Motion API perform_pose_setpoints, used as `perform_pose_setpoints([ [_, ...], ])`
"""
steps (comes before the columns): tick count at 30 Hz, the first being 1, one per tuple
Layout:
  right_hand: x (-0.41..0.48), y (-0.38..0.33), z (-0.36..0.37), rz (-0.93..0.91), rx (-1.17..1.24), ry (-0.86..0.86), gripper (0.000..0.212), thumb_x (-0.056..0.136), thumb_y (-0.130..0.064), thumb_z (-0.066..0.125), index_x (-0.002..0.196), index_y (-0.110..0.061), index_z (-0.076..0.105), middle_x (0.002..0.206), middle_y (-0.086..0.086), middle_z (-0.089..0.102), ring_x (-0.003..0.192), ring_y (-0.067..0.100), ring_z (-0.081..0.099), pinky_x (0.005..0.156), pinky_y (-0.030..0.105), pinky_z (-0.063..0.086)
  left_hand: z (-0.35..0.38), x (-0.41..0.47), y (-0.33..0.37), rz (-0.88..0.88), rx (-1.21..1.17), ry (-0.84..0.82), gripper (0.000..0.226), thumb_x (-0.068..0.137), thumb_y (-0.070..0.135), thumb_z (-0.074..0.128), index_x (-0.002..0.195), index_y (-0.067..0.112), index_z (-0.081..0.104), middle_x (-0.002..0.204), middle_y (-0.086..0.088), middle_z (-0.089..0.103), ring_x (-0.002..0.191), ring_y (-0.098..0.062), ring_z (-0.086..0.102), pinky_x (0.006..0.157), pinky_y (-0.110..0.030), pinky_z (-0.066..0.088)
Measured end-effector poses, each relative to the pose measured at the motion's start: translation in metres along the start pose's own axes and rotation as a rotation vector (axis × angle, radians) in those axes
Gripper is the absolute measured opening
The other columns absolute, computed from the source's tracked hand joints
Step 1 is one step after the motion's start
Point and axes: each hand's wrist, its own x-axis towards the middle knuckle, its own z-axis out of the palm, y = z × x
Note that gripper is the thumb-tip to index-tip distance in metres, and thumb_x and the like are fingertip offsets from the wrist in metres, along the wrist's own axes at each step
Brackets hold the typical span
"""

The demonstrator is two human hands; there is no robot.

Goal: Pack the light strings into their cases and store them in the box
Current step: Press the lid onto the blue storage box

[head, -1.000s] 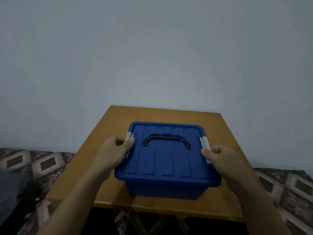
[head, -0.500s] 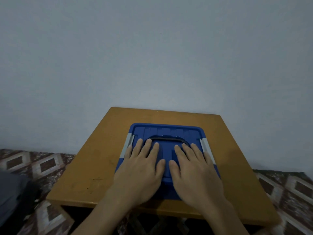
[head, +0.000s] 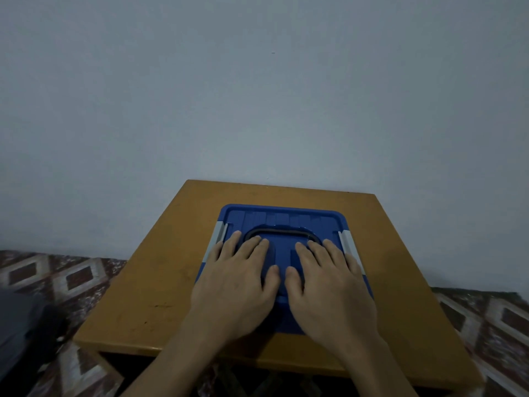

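Here's the blue box (head: 286, 222), sitting about mid-way across the wooden surface (head: 160, 282), lid on, and both grips are down on top of it. The left grip (head: 237, 282) lies wide and flat on the left half of the lid, fingers straight and a little spread, holding nothing. The right grip (head: 329, 285) mirrors it on the right half, also wide, palm down, holding nothing. The two thumbs sit close together near the lid's middle without touching. The fingertips of both reach up to the dark handle (head: 282, 231), which lies folded flat in its recess on the lid.

A grey latch (head: 215, 239) runs along the lid's left edge, just beside the left little finger. A second grey latch (head: 347, 245) runs along the right edge, by the right little finger. Whether they are snapped shut cannot be told from here.

The surface is a plain orange-brown tabletop with a few dark scuffs near its front left. Its far edge meets a bare pale grey-blue wall (head: 257, 96), which fills the whole upper half of the view. Either side of it, the floor (head: 57, 276) shows a covering of brown and cream diamonds. At the far left edge, low down, sits a dark shape (head: 23, 325), too dim to identify. The lighting is low throughout.
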Motion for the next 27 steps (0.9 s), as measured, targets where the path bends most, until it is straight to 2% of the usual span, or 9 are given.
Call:
perform_pose_setpoints([
  [4, 0.018, 0.001, 0.004, -0.001, 0.009, 0.033, 0.082, 0.089, -0.057, -0.001, 0.154, -0.025, 0.038, 0.160, -0.003, 0.040, 0.153, 0.020, 0.023, 0.125, 0.045, 0.019, 0.003, 0.018, -0.006, 0.003, 0.000, 0.025, 0.061, 0.102, 0.056, 0.020, 0.157, 0.031, 0.024, 0.164, 0.012, 0.026, 0.154, -0.014, 0.007, 0.125, -0.037, 0.008],
  [9, 0.049, 0.001, 0.009, 0.005, 0.000, 0.032, 0.084, 0.088, -0.057, -0.003, 0.155, -0.025, 0.035, 0.162, -0.004, 0.037, 0.154, 0.020, 0.021, 0.124, 0.044, 0.019, 0.008, 0.049, -0.016, 0.003, -0.008, 0.066, 0.061, 0.101, 0.056, 0.023, 0.156, 0.030, 0.030, 0.162, 0.012, 0.031, 0.154, -0.014, 0.012, 0.123, -0.035, 0.010],
  [12, 0.071, 0.003, 0.012, 0.006, 0.008, 0.019, 0.074, 0.094, -0.055, 0.005, 0.156, -0.025, 0.033, 0.162, -0.004, 0.034, 0.154, 0.020, 0.019, 0.124, 0.045, 0.018, 0.012, 0.071, -0.024, 0.001, -0.024, 0.083, 0.060, 0.101, 0.056, 0.025, 0.155, 0.030, 0.033, 0.161, 0.012, 0.033, 0.153, -0.014, 0.015, 0.123, -0.035, 0.012],
  [18, 0.131, 0.007, 0.020, -0.008, 0.025, 0.035, 0.070, 0.096, -0.051, 0.013, 0.153, -0.021, 0.037, 0.160, 0.000, 0.039, 0.152, 0.022, 0.024, 0.122, 0.049, 0.023, 0.022, 0.127, -0.041, -0.025, -0.035, 0.183, 0.059, 0.096, 0.052, 0.028, 0.147, 0.030, 0.048, 0.151, 0.011, 0.049, 0.147, -0.013, 0.032, 0.119, -0.032, 0.027],
  [21, 0.160, 0.009, 0.027, -0.004, 0.026, 0.061, 0.069, 0.095, -0.050, 0.015, 0.152, -0.019, 0.041, 0.158, 0.002, 0.042, 0.150, 0.023, 0.028, 0.121, 0.049, 0.025, 0.025, 0.155, -0.048, -0.041, -0.061, 0.201, 0.053, 0.098, 0.048, 0.034, 0.145, 0.030, 0.051, 0.151, 0.011, 0.050, 0.147, -0.012, 0.033, 0.116, -0.031, 0.030],
  [27, 0.209, 0.016, 0.039, -0.005, 0.026, 0.106, 0.084, 0.087, -0.051, 0.001, 0.149, -0.017, 0.046, 0.154, 0.003, 0.048, 0.146, 0.023, 0.035, 0.118, 0.050, 0.030, 0.026, 0.205, -0.057, -0.032, -0.082, 0.145, 0.052, 0.099, 0.043, 0.035, 0.148, 0.028, 0.046, 0.154, 0.009, 0.045, 0.148, -0.014, 0.028, 0.117, -0.035, 0.028],
])
